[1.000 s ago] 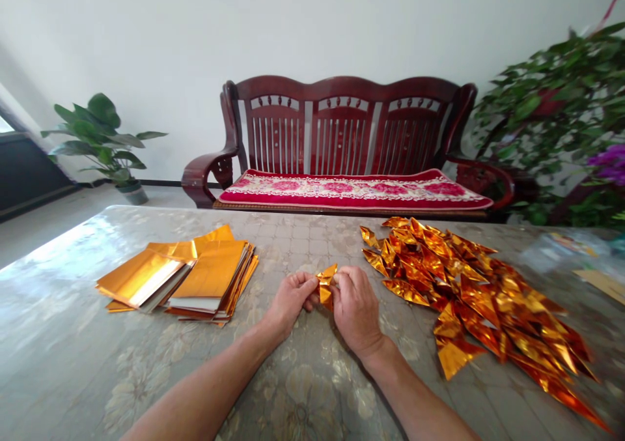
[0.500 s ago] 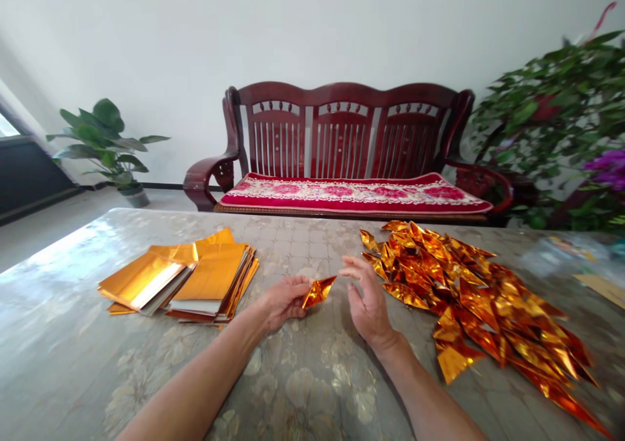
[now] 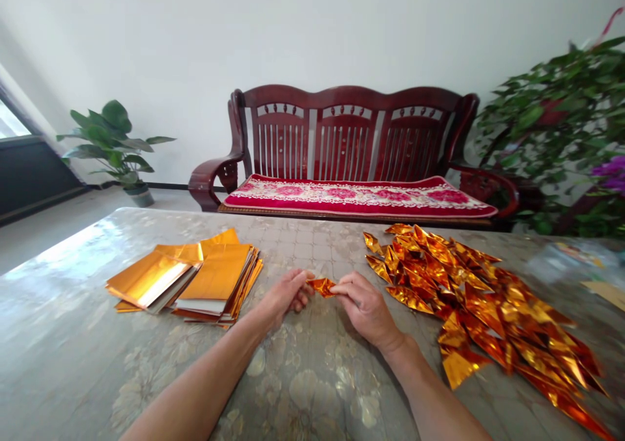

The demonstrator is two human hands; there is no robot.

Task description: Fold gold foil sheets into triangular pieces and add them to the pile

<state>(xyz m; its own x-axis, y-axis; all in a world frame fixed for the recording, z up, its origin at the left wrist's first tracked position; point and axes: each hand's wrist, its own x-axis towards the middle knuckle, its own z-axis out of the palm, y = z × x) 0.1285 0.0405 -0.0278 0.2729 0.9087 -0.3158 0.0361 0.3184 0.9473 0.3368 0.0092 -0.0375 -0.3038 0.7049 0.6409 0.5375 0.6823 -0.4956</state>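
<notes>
2 tips of 1 small folded foil paper (image 3: 322,287) were held, a little below the centre of the frame. The left hand (image 3: 288,294) pinched the left tip with thumb and finger, and the right hand (image 3: 367,309) pinched the right tip in a similar way. I could not tell whether this paper touched the table (image 3: 303,369). At the left of the frame lay flat orange sheets (image 3: 215,275), overlapping. At the right of the frame spread a pile of folded pieces (image 3: 469,284). Behind the table stood 1 wooden bench (image 3: 344,142).
</notes>
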